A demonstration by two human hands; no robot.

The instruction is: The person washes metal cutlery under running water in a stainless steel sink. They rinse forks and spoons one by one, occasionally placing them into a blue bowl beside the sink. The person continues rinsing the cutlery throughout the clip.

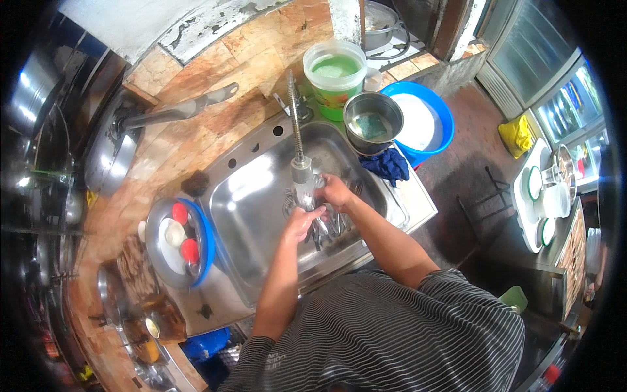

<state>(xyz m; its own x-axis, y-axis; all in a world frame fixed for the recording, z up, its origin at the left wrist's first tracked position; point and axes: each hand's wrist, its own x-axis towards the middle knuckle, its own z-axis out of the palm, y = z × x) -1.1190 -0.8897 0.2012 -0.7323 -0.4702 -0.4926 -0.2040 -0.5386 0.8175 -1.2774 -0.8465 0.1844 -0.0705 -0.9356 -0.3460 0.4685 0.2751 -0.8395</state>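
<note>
Both of my hands are over a stainless steel sink (pixel 250 235), under a spring-neck faucet (pixel 296 122) with water running onto them. My left hand (pixel 300 224) grips the lower part of a bunch of metal cutlery (pixel 321 228). From the other side my right hand (pixel 335 192) closes around its upper part, fingers wrapped inward. Handles and ends of the bunch spread below my hands, partly blurred by water. More cutlery lies on the sink floor behind and beside them, largely hidden.
Right of the sink stand a dark pot (pixel 374 139) holding liquid and a sponge, a blue cloth (pixel 387 165), a green bucket (pixel 334 93) and a blue basin (pixel 443 130) of suds. Left are a metal basin (pixel 156 245) and a long-handled pan (pixel 110 161).
</note>
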